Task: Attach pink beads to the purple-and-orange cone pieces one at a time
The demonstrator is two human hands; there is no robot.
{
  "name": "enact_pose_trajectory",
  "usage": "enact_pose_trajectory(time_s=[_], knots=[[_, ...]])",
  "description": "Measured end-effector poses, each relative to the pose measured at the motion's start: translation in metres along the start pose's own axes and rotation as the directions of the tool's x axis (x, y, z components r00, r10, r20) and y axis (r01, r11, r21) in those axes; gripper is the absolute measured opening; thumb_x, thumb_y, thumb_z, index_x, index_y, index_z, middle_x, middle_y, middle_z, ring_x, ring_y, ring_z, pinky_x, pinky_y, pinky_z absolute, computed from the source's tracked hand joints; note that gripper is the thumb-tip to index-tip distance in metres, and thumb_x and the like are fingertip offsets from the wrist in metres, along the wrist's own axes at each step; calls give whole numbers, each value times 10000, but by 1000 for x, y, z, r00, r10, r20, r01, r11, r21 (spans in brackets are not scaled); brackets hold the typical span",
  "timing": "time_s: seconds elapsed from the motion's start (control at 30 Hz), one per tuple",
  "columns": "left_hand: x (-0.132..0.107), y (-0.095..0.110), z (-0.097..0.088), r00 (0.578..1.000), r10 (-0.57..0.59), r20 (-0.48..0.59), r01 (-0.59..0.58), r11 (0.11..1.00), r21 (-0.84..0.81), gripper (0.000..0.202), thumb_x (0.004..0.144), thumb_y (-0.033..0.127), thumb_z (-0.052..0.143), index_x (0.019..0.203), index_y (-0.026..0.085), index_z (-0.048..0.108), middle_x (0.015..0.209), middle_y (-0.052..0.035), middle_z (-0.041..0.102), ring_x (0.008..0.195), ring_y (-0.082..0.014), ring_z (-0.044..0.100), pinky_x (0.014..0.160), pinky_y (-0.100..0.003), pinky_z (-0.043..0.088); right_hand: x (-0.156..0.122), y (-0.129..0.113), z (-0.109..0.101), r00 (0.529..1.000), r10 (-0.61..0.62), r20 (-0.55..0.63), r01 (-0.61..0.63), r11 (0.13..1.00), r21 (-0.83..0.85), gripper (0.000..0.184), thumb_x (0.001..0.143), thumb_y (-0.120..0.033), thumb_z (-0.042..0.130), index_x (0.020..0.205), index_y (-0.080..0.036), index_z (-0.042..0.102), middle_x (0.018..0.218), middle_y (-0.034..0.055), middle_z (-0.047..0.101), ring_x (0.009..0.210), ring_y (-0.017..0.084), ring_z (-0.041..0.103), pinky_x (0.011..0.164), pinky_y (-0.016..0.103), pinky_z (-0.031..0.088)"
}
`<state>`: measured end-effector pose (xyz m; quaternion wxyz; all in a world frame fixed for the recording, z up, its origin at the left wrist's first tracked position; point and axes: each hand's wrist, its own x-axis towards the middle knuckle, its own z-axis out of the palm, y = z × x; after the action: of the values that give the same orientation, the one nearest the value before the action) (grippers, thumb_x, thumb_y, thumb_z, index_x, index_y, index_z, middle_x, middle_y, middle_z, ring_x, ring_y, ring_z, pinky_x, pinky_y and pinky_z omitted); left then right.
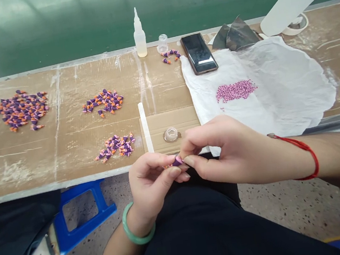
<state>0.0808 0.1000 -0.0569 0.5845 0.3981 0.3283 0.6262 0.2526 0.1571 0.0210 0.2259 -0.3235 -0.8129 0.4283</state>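
Just past the table's front edge, my left hand (152, 181) pinches a small purple, pink and orange figure (177, 160) between thumb and fingers. From the right, my right hand (224, 150) brings its closed thumb and forefinger against the figure's purple-and-pink end. Anything between those right fingertips is too small to make out. Behind the hands, a small clear dish (171, 134) sits on a piece of cardboard (184, 119), beside a white strip (145, 126). Tiny pink beads (236, 90) are heaped on a white sheet (286, 81) to the right.
Similar figures lie in a large pile (23, 110), a middle pile (105, 101) and a near pile (116, 147). At the back stand a dropper bottle (140, 39) and clear cup (162, 43), near a phone (199, 53) and tape roll (296, 25). A blue stool (85, 224) is below left.
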Motion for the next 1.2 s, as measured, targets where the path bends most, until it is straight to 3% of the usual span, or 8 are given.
enact_pose_trajectory(time_s=[0.2,0.47,0.87,0.97,1.03,1.07,1.1,1.2], knots=[[-2,3,0,996,50,79,-52,998,27,166,866,158,770,996,261,764,847,1,804,664,-157,780,611,-219,672,-7,-4,0,993,-104,-48,95,981,-169,205,869,-97,506,704,-196,576,625,-32,672,543,67,577,520,179,428],[0,6,2,994,73,84,-84,987,139,50,844,205,798,878,218,764,754,-16,783,603,-151,752,550,-204,634,-19,4,5,966,-256,-22,228,892,-389,218,937,-124,483,770,-209,594,775,17,746,681,122,667,656,247,538],[5,5,5,979,149,142,-181,951,249,72,867,188,768,910,246,771,763,-9,790,617,-145,740,584,-228,618,-20,7,3,943,-333,-24,289,850,-440,212,950,-117,485,798,-202,606,877,51,761,795,147,703,757,257,564],[11,11,-8,988,116,99,-146,904,401,72,849,177,776,905,222,775,762,-21,785,549,-133,702,524,-220,576,-25,10,-15,961,-265,-74,208,874,-439,182,949,-121,493,874,-205,637,904,51,772,807,165,725,727,281,565],[23,21,-29,993,105,60,-120,809,576,85,825,158,787,888,215,782,780,-28,782,572,-133,690,549,-225,560,-35,20,-32,953,-172,-250,41,889,-456,151,968,-165,513,953,-222,653,961,57,774,877,191,731,761,319,565],[30,27,-42,989,136,49,-134,731,670,89,800,159,805,865,217,787,786,-29,777,611,-140,691,582,-228,555,-42,28,-40,920,-109,-376,-78,890,-449,140,974,-186,525,970,-234,657,985,61,769,916,205,725,794,344,560],[39,33,-56,989,122,79,-140,654,743,92,778,176,821,855,218,793,786,-36,771,670,-159,696,619,-237,551,-50,39,-47,873,-42,-486,-197,880,-431,144,977,-196,523,958,-242,659,992,69,757,930,218,713,811,370,548],[66,50,-95,977,35,211,-203,463,863,76,744,275,829,748,226,771,722,-30,710,680,-176,637,596,-256,493,-73,83,-61,880,48,-473,-285,850,-443,96,918,-222,586,839,-232,638,871,69,711,800,232,666,701,387,526]])
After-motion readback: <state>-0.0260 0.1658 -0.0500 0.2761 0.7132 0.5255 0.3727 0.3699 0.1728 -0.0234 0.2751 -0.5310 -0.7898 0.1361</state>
